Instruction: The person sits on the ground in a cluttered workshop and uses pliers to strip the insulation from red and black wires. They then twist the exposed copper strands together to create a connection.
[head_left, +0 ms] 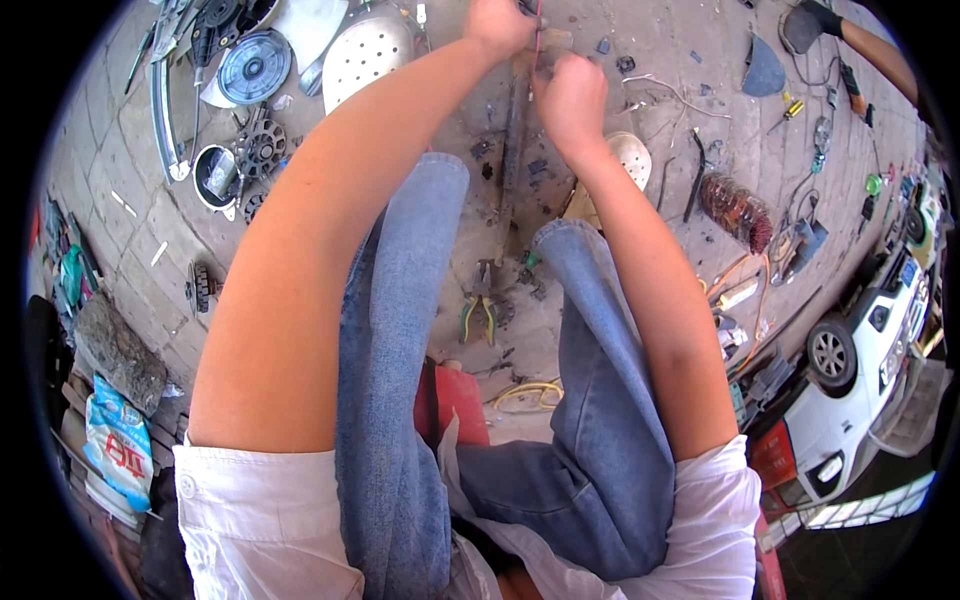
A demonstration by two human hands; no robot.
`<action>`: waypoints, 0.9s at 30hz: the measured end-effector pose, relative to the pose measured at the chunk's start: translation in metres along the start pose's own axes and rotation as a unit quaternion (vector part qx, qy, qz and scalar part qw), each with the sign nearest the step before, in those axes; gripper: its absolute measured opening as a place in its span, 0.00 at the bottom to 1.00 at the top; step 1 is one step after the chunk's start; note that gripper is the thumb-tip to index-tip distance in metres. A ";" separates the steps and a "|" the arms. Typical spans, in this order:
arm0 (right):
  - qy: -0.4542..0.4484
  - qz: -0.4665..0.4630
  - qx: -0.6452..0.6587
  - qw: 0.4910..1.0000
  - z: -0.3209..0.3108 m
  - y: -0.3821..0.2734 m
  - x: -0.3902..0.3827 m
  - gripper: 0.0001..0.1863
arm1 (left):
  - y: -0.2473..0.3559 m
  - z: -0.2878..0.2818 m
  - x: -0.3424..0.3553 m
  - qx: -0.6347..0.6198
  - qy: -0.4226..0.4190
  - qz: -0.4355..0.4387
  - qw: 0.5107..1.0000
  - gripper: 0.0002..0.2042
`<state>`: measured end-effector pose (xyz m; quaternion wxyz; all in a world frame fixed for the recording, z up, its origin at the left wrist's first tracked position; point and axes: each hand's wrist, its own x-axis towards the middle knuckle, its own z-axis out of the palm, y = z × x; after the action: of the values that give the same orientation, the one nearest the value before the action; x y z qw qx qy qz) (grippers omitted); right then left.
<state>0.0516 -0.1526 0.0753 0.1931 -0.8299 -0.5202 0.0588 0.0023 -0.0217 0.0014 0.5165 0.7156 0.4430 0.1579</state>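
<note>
A thin red strand [540, 28], smooth and wire-like, runs nearly straight at the far edge of the visible grey brick paving [130, 265], between the left hand [500, 25] and the right hand [572, 105]. Its upper part passes out of view. The right hand is curled into a loose fist, thumb and forefinger apparently pinching the strand's lower end. The left hand is bent beside the strand and partly cut off, so whether its fingers pinch it cannot be told.

Just below the hands lies a long, narrow, brown-grey bar [513, 140], its surface dull and worn, with a short pale tan block [555, 40] at its far end. At its near end rest metal pliers with green-and-yellow handles [479, 305].

Toward the paving's left edge, a white-and-blue plastic bag [118, 445] carries large red lettering, with smaller print above it. Beyond the paving's right edge, a white vehicle with an orange panel [850, 400] bears markings too small to read. A reddish-brown wire coil [737, 212] lies on the paving right of the right forearm.
</note>
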 end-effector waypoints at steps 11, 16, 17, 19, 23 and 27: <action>-0.070 0.085 0.035 0.993 -0.009 -0.004 -0.001 0.09 | 0.005 -0.002 -0.001 -0.017 -0.004 -0.008 1.000 0.11; -0.077 0.073 0.018 0.994 -0.010 -0.005 -0.004 0.09 | 0.005 -0.002 -0.003 -0.009 0.010 -0.004 1.000 0.11; -0.087 0.077 0.013 0.993 -0.010 -0.006 -0.006 0.09 | 0.003 -0.002 -0.003 -0.006 0.016 0.000 1.000 0.11; -0.112 0.087 0.012 0.990 -0.012 -0.007 -0.014 0.10 | 0.003 -0.004 -0.004 -0.002 0.006 -0.004 1.000 0.11; -0.128 0.098 0.049 0.986 -0.006 0.001 -0.036 0.10 | -0.001 -0.002 0.002 0.013 -0.003 0.000 1.000 0.13; -0.113 0.086 0.070 0.987 -0.025 0.013 -0.056 0.11 | 0.002 -0.023 0.003 0.068 -0.103 -0.024 0.992 0.23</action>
<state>0.0453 -0.2138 0.0878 0.1851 -0.8441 -0.4596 0.2050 -0.0105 -0.0057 0.0117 0.5133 0.7508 0.4138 0.0401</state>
